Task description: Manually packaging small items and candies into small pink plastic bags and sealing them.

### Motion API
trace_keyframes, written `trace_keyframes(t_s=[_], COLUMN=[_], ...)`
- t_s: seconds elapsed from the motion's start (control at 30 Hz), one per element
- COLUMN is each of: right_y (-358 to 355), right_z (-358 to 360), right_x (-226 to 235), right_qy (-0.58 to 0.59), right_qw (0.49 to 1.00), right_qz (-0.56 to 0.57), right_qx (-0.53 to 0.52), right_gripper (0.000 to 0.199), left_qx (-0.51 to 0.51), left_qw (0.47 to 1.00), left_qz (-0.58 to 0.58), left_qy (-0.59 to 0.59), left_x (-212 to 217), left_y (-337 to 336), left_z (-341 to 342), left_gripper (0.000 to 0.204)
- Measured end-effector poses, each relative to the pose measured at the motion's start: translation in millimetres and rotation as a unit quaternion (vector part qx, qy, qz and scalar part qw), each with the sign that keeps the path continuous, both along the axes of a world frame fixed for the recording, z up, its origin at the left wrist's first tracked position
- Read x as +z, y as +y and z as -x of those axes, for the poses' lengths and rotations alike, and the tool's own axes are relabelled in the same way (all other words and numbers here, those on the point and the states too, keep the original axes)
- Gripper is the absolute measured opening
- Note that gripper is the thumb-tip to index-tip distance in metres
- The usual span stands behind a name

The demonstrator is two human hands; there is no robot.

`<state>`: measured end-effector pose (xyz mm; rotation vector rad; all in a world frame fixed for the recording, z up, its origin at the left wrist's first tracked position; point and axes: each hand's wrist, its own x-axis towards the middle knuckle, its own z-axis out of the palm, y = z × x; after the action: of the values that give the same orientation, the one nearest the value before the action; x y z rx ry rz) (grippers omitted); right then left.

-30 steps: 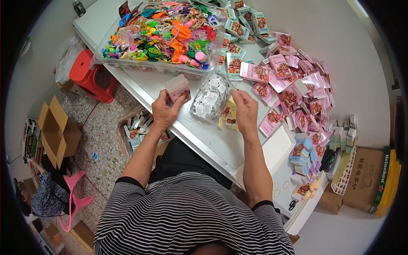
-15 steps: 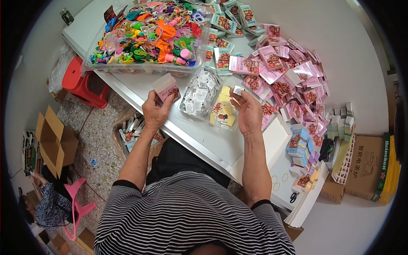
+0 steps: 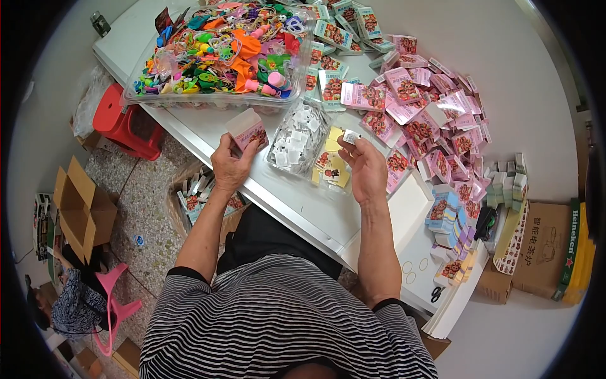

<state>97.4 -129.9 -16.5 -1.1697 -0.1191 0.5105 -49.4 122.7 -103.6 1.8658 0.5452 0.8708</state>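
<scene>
Seemingly a packing workshop: pink boxes (image 3: 421, 129) heaped beyond the right hand (image 3: 368, 167), a tub (image 3: 301, 72) of trinkets (image 3: 214, 54) (wildly colourful) past the left hand (image 3: 231, 165).

Turned over the right hand (image 3: 368, 169) since a second ago, from back showing to palm showing. Now lifting into plain sight a small white piece (image 3: 351, 136), pinched in the fingers (image 3: 345, 146). Uncovered more of the yellow cards (image 3: 341, 179), then largely behind that hand and clear plastic. Since half a second ago, shifted slightly left with the piece.
</scene>
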Motion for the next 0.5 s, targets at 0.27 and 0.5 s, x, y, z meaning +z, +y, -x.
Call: trace_keyframes(t_s=[0.27,0.5], right_y=[0.8,1.2], right_z=[4.6,6.6], right_x=[3.6,2.7], right_qy=[-0.002,0.010], right_qw=[1.000,1.000], right_qz=[0.009,0.009], right_qx=[0.005,-0.001], right_gripper=[0.024,0.023], left_qx=[0.004,0.006], left_qw=[1.000,1.000], left_qz=[0.009,0.012], left_qy=[0.011,0.019], left_x=[0.5,-1.7], left_y=[-0.3,1.7], left_z=[0.2,1.5], left_gripper=[0.035,0.040])
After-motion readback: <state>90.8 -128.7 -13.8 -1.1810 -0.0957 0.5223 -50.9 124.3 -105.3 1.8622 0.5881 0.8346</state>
